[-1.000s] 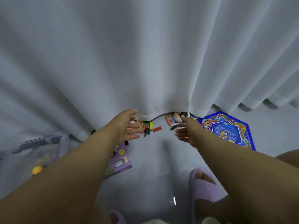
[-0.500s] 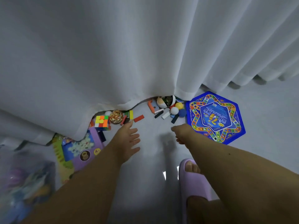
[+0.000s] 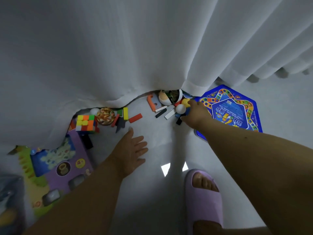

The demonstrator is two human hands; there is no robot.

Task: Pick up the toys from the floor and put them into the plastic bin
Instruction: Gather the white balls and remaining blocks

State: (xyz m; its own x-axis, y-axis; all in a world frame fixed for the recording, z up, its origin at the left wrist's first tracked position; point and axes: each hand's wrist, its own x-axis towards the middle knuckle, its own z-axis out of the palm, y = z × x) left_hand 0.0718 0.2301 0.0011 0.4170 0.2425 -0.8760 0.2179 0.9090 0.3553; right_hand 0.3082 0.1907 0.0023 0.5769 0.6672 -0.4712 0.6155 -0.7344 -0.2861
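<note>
Toys lie along the curtain's hem on the pale floor. On the left are a colour cube, a round patterned toy, a yellow block and a red block. My left hand hovers open below them with spread fingers, touching nothing. On the right are a white-and-black round toy, a white ball and a yellow ball. My right hand curls round a blue ball, mostly hidden. The translucent plastic bin is blurred at the bottom left.
A white curtain hangs over the far toys and hides some. A blue hexagonal game board lies right of my right hand. A purple toy box lies at the left. My foot in a lilac slipper stands at bottom centre.
The curtain's hem now sits farther back, uncovering more toys. My right hand has moved forward from the bare floor onto the balls by the board. My left hand has drawn back from the blocks.
</note>
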